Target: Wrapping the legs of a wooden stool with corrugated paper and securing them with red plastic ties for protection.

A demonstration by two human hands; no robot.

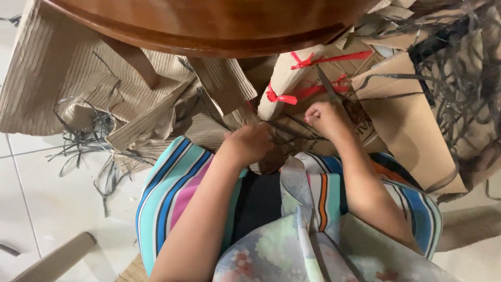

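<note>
Head view, looking straight down at a seated person's lap. Striped skirt (172, 188) in teal, pink, blue and orange; floral top at the bottom edge.

Left hand (249, 143) is curled into a loose fist over a bunch of dark grey strips (289, 130), fingers closed on them just above the knees. Right hand (326, 119) sits just beside it, fingers pinched shut on the same strips; the fingertips are hidden under the knuckles, so the exact pinch cannot be told. A pair of scissors (327, 86) pokes up from behind the right hand, blades pointing away from the body; whether the hand holds the handles cannot be told.

The strips run between the two hands, lying over flattened cardboard (407, 130) on the floor.

Containers: a pale rolled bundle (284, 78) tied with red ribbon (279, 98) leans among the cardboard, just beyond the hands; its contents do not show. No open box in sight, only flat or folded sheets.

Around: a round wooden table edge (219, 26) at the top. Ridged cardboard sheets (57, 73) to the left. Loose grey strips (99, 141) are scattered on the white floor tiles (52, 209); a bigger tangle (464, 68) is heaped at the right.
</note>
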